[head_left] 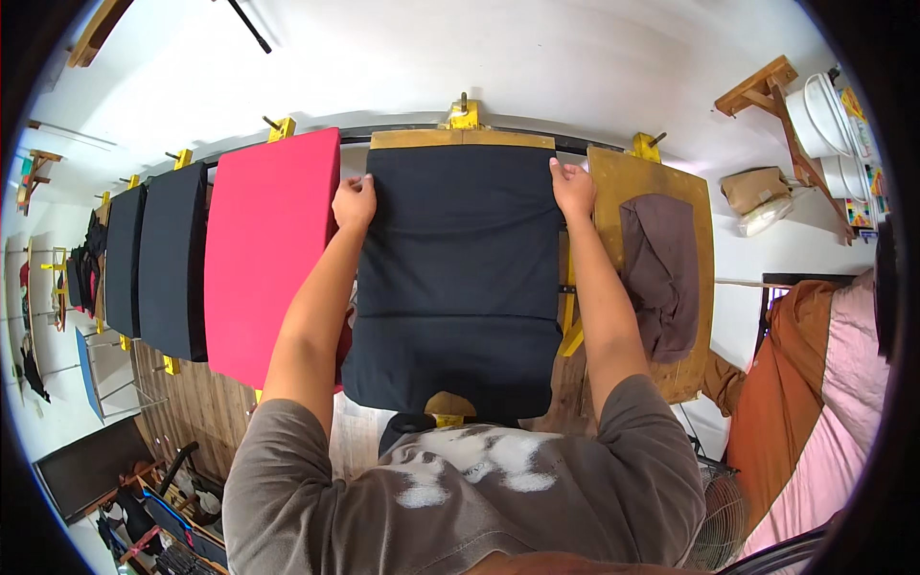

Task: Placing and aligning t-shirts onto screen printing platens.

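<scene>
A black garment (458, 249) is drawn over a wooden board (460, 140) straight in front of me, and a strip of bare wood shows at its far end. Slight creases run across the cloth, with a stronger fold toward the near end. My left hand (355, 202) grips the garment's left side near the far end, its fingers closed at the edge. Across from it, my right hand (574, 190) pinches the right side near the far corner. The undersides of the cloth and some fingertips are hidden.
Left of me stands a board covered in red-pink cloth (268, 259), then black-covered boards (172, 259). On the right, a brown cloth (659, 273) lies on a bare wooden board (701, 287). Yellow clamps (465, 115) line the far rail. A fan (719, 513) stands at lower right.
</scene>
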Available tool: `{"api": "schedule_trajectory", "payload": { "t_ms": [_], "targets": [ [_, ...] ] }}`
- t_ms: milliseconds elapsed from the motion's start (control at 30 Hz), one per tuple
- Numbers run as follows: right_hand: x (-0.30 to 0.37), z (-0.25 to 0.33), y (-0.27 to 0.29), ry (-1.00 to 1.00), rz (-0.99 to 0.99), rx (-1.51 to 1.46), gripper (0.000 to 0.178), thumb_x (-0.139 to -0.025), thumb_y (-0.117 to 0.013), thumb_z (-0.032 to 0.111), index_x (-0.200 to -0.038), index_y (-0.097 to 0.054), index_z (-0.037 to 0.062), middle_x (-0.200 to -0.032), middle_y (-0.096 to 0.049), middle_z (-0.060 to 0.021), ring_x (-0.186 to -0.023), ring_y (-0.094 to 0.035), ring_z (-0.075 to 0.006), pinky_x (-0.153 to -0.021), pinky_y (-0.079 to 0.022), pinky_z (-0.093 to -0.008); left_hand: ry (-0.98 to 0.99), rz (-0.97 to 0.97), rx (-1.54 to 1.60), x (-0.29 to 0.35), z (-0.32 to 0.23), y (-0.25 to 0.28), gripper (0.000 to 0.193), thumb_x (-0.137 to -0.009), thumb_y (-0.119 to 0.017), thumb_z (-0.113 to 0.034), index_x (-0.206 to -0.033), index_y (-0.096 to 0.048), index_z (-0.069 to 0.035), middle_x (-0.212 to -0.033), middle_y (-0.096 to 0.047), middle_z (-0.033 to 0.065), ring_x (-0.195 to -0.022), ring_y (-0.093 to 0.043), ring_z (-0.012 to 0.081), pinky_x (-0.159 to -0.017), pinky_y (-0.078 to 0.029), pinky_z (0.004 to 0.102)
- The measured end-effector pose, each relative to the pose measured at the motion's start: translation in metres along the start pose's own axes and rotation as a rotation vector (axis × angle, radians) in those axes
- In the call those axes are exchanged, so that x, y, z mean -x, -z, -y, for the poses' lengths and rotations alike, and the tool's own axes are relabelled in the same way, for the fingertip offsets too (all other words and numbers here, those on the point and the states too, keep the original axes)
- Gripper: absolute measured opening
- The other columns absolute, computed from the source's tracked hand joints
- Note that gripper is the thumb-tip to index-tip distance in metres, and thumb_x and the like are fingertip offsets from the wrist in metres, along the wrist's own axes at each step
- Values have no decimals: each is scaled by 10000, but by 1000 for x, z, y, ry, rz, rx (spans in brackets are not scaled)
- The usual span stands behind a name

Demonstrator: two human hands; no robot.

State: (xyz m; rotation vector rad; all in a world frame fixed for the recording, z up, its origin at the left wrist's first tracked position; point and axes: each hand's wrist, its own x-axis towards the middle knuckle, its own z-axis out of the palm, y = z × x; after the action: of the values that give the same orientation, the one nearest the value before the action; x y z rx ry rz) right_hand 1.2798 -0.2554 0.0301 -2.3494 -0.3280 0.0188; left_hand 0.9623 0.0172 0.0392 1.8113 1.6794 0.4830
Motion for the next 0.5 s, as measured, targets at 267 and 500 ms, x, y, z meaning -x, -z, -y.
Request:
{"api": "schedule_trajectory", "payload": {
  "t_ms": [267, 500],
  "targets": [
    [-68, 6, 5, 13, 461, 255, 339, -814, -805, 419, -881, -775, 88, -864, -750, -134, -819, -716, -309, -769, -545, -410, -22, -120, 155, -45, -9, -18, 212, -859, -779, -279, -928, -775, -79, -848, -756, 104, -806, -730, 239, -803, -557, 367],
    [-87, -16, -26, 13, 221, 77, 369, -852, -768, 420, -860, -747, 52, -872, -751, -141, -820, -714, -308, -783, -546, -420, -149, -76, 41, -69, -56, -23, 299, -881, -746, -355, -911, -760, -58, -858, -751, 119, -852, -731, 283, -823, -555, 398]
  ]
}}
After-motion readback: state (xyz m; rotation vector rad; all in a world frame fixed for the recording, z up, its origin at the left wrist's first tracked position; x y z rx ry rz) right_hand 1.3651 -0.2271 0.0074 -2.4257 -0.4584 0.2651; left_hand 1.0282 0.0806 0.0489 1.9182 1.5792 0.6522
